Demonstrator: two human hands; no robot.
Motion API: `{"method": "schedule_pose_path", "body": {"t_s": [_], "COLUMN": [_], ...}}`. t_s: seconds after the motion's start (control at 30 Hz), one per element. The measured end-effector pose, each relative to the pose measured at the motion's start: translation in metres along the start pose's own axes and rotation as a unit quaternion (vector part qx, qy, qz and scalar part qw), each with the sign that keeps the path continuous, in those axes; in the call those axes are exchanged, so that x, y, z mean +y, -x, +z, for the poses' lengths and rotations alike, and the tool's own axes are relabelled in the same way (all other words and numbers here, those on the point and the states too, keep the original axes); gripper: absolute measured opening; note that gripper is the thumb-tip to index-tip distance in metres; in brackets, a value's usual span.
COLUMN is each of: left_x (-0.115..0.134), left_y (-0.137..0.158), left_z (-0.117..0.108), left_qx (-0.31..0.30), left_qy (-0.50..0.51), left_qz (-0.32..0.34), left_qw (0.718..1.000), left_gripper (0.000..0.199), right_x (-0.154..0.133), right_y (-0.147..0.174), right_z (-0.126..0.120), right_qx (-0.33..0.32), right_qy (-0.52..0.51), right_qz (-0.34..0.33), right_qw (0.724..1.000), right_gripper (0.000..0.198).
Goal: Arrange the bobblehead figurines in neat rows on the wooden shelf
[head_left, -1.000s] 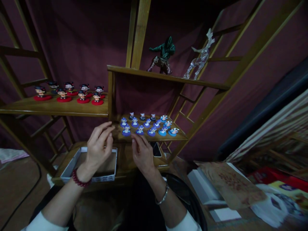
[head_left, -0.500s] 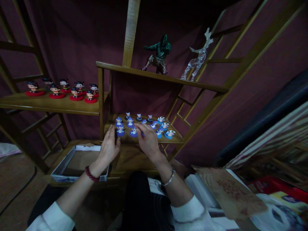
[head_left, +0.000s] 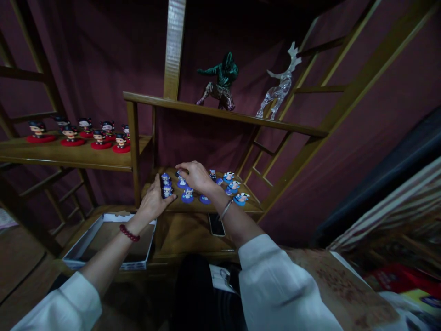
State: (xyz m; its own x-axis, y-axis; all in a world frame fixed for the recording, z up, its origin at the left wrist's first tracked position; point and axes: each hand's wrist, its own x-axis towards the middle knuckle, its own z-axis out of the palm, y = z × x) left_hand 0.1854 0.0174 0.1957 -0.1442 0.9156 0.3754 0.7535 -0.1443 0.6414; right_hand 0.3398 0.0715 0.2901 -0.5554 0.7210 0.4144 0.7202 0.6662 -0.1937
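wooden shelves point(head_left: 193, 209) stand against a dark red wall. on the middle shelf, the left hand point(head_left: 153, 200) pinches a blue-based figurine point(head_left: 167, 191) in its fingers. the right hand point(head_left: 196, 175) reaches over the other blue figurines point(head_left: 234, 188), fingers curled on one; whether they grip it cannot be told.

The blue-based figurines point(head_left: 206, 186) crowded the low shelf point(head_left: 253, 205), leaving bare wood only at its 6 o'clock edge. A wooden post point(head_left: 133, 151) blocked 9 o'clock; the upper shelf point(head_left: 241, 117) closed in at 12 o'clock.

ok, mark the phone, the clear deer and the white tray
phone point(head_left: 216, 224), head view, middle of its dark screen
clear deer point(head_left: 279, 90), head view, on its body
white tray point(head_left: 80, 248), head view, left rim
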Motion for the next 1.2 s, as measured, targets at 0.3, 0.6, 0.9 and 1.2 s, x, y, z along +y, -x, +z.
{"method": "schedule_pose_path", "body": {"t_s": [0.3,0.6,0.9,1.2], "left_x": [0.000,0.004,0.001,0.007], "left_y": [-0.007,-0.005,-0.001,0.000], "left_z": [0.007,0.003,0.006,0.003], "left_qx": [0.017,0.022,0.051,0.028], "left_qy": [-0.052,-0.071,-0.117,-0.119], "left_qz": [0.007,0.024,0.007,-0.013], "left_qw": [0.999,0.997,0.992,0.992], "left_gripper": [0.085,0.051,0.034,0.032], "right_x": [0.000,-0.012,-0.017,-0.011], "right_y": [-0.037,-0.056,-0.058,-0.061], "right_z": [0.024,0.035,0.038,0.046], "right_qx": [-0.114,-0.190,-0.223,-0.218], "right_qy": [0.002,0.048,0.052,0.038], "right_qz": [-0.033,-0.051,-0.010,-0.015], "right_qw": [0.993,0.979,0.973,0.975], "right_gripper": [0.031,0.032,0.028,0.029]}}
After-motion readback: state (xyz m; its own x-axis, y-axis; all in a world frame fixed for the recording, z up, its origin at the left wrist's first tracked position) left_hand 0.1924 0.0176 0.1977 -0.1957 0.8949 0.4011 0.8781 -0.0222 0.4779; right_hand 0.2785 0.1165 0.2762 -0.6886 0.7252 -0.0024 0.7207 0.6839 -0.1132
